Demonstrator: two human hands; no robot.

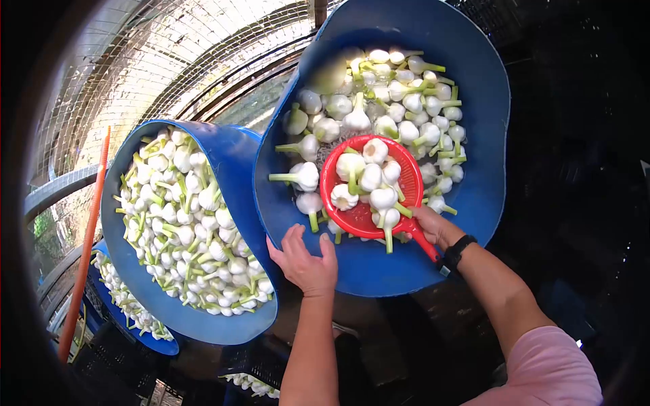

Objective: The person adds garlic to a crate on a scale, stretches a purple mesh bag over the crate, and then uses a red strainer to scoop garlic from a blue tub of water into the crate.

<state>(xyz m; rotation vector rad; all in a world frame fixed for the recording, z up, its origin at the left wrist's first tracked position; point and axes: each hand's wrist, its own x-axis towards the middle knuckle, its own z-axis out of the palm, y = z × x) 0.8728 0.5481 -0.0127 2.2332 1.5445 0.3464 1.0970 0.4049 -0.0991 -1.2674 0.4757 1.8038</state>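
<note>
A red plastic strainer (332, 177) with a handle sits low over the water in a large blue tub (467, 61). Several white garlic bulbs (371, 176) with short green stems fill it, and one stem hangs over its near rim. My right hand (437, 227) is closed around the base of the strainer's handle, a dark watch on its wrist. At the tub's near left edge, my left hand (305, 260) reaches over the rim with fingers and thumb apart, nothing in them. More garlic bulbs (426, 101) float in the water beyond the strainer.
Left of the tub stands a second blue tub (233, 331) heaped with garlic. A third blue container (152, 342) with garlic lies farther left, beside an orange pole (87, 250). Wire mesh (223, 40) runs along the back. A dark crate (247, 369) with garlic is below.
</note>
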